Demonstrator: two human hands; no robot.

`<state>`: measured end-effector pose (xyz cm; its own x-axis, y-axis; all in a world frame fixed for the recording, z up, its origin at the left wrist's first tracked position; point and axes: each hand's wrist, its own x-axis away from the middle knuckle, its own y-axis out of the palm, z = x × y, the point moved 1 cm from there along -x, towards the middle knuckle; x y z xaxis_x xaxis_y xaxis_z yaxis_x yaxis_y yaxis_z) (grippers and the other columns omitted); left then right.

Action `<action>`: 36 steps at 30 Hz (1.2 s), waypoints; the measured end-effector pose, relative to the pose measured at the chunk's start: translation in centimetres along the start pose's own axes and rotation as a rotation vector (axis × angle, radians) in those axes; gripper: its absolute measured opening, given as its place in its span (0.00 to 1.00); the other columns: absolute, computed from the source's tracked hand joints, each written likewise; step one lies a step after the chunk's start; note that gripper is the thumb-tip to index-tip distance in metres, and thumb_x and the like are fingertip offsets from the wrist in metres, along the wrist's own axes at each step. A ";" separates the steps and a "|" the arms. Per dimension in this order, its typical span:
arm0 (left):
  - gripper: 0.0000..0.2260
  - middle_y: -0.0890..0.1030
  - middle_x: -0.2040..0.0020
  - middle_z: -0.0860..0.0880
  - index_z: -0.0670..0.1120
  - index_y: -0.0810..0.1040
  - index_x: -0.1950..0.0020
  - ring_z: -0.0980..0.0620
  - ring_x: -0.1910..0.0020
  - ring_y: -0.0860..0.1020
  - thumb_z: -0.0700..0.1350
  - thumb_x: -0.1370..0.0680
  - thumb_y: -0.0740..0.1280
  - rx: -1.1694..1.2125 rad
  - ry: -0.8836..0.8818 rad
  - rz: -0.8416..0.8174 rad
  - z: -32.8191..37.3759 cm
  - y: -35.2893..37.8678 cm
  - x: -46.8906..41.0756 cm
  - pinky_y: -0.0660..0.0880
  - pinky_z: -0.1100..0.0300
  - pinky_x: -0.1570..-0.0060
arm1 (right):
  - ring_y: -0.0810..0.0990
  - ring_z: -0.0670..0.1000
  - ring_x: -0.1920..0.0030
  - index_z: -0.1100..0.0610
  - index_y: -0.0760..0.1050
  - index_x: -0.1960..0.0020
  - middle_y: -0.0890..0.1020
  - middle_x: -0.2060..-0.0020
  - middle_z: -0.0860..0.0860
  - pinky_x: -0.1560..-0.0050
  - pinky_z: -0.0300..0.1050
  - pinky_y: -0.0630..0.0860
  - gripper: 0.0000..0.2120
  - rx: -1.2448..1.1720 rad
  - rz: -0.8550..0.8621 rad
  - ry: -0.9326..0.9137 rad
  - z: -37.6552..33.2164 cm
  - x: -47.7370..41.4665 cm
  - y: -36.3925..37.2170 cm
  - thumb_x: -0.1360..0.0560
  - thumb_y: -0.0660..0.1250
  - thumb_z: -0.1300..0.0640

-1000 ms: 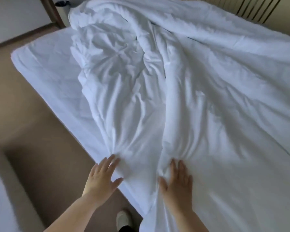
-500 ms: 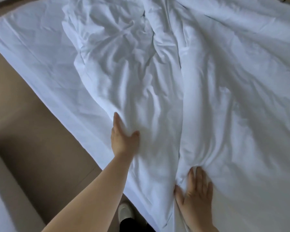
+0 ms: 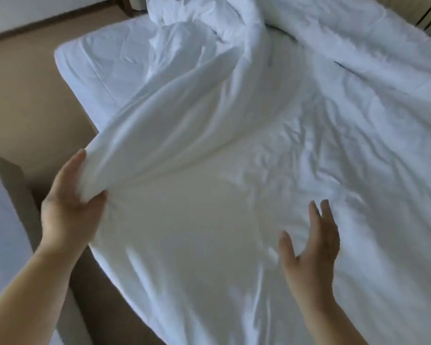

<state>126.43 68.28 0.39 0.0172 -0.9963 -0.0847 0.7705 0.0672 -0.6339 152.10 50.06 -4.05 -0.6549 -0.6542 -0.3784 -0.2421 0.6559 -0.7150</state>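
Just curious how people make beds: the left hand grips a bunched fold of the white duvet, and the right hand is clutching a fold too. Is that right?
Not quite. The left hand does grip a bunched fold of the white duvet, but the right hand clutches nothing: its fingers are straight and open over the flatter cloth. The head view shows this.

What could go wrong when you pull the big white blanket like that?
The left hand grips only one bunched fold of the duvet, and the right hand is open, so the pull may go lopsided or the fold may slip free.
The far end lies in a twisted heap; tugging might drag it along instead of spreading it.
The near edge hangs over the mattress side, so it could slide toward the floor.
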 end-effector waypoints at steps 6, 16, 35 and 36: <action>0.26 0.74 0.36 0.41 0.46 0.70 0.31 0.39 0.39 0.73 0.31 0.28 0.66 -0.241 -0.301 -0.266 -8.1 0.1 1.6 0.68 0.54 0.46 | 0.78 0.59 0.43 0.57 0.70 0.38 0.80 0.43 0.61 0.42 0.56 0.71 0.31 0.312 -0.625 -0.252 -3.4 -0.3 12.2 0.36 0.54 0.42; 0.12 0.65 0.44 0.59 0.68 0.68 0.50 0.58 0.38 0.66 0.60 0.30 0.68 -0.289 -0.188 -0.870 -15.6 -0.2 -10.6 0.63 0.64 0.36 | 0.83 0.59 0.55 0.58 0.77 0.51 0.83 0.57 0.64 0.53 0.49 0.68 0.21 0.267 -0.632 0.150 -6.7 -2.5 17.5 0.36 0.57 0.46; 0.24 0.71 0.32 0.49 0.48 0.62 0.27 0.52 0.35 0.71 0.48 0.22 0.62 -0.163 -0.033 -0.789 -9.8 11.4 -42.1 0.65 0.63 0.42 | 0.41 0.48 0.25 0.59 0.60 0.32 0.62 0.33 0.62 0.28 0.49 0.37 0.32 0.469 -0.547 0.220 -14.7 -17.7 39.3 0.22 0.34 0.39; 0.24 0.72 0.33 0.48 0.47 0.62 0.27 0.51 0.37 0.72 0.48 0.22 0.62 -0.151 -0.030 -0.788 -8.7 12.6 -43.4 0.65 0.63 0.43 | 0.38 0.46 0.25 0.57 0.57 0.30 0.57 0.29 0.60 0.28 0.49 0.36 0.31 0.454 -0.520 0.216 -14.5 -17.5 39.3 0.22 0.34 0.39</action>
<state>129.87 112.88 -10.65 -0.4771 -0.7547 0.4504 0.4690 -0.6520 -0.5958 143.67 92.80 -17.02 -0.6741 -0.7191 0.1688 -0.2709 0.0281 -0.9622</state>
